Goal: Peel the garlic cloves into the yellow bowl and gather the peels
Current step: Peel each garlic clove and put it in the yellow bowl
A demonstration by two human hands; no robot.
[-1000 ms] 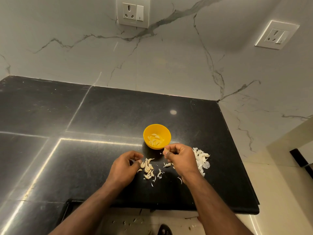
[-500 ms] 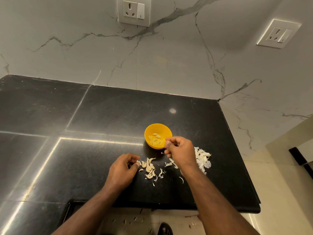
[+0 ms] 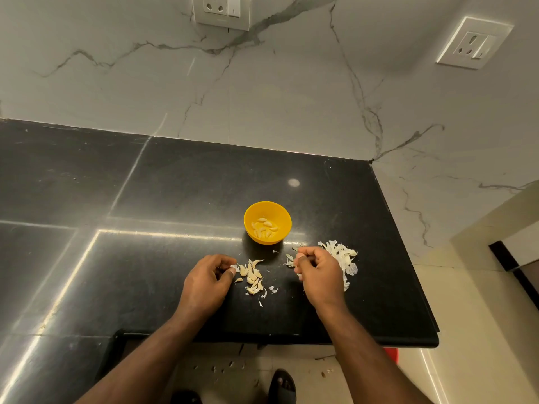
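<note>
Head view: the camera looked down on a black stone bench set against marble-patterned walls.
Yellow bowl: the yellow bowl stood upright on the bench, beyond both hands, with a number of peeled cloves lying in its bottom.
Unpeeled cloves: a loose cluster of garlic cloves lay on the bench between the hands, nearer the left one, with a few scraps of skin among them.
Peel pile: a heap of white peels lay just right of the right hand, partly hidden behind it.
Left hand: the left hand rested at the edge of the cluster, fingers curled and pinched together on what looked like one clove or a bit of skin; which one was too small to tell.
Right hand: the right hand was closed, thumb against fingertips, beside the peel pile; whether it held a scrap could not be told.
Step in hand: probably between cloves, with one peel being dropped and a fresh clove being picked.
Progress: roughly midway, judging by the cloves left outside the bowl.
Next move: it called for bringing both hands together on one clove and stripping its skin.
Floor: a few scraps lay on the floor below the bench edge.
</note>
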